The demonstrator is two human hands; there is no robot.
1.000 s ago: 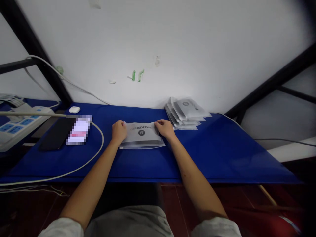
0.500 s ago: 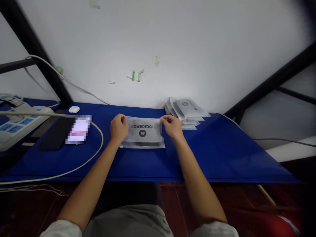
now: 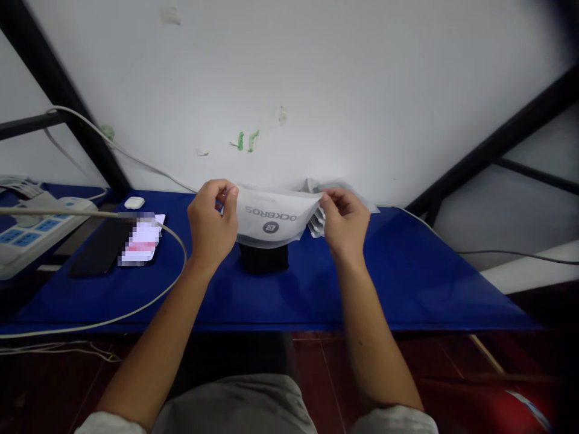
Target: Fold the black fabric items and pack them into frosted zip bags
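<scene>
Between both hands hangs a frosted plastic zip bag (image 3: 275, 217), its dark printed lettering and round logo appearing upside down. My left hand (image 3: 215, 217) pinches its upper left corner, and my right hand (image 3: 344, 223) pinches the upper right one. The bag is raised above the blue tabletop (image 3: 389, 277) and sags a little in the middle. Just below its lower edge a flat black item (image 3: 265, 259) lies on the tabletop, its far part hidden by the bag. Behind my right hand sits a stack of similar frosted bags (image 3: 316, 224), partly covered.
At the left lie a black phone (image 3: 100, 247), a second phone with a lit, blurred screen (image 3: 143, 240), and a white earphone case (image 3: 134, 202). A white power strip (image 3: 45, 226) stands farther left. A pale cable (image 3: 178, 271) loops over the table. A wall rises behind.
Both hands have lifted the bag off the tabletop and moved slightly apart. The black item that showed inside the bag is now out on the table beneath it.
</scene>
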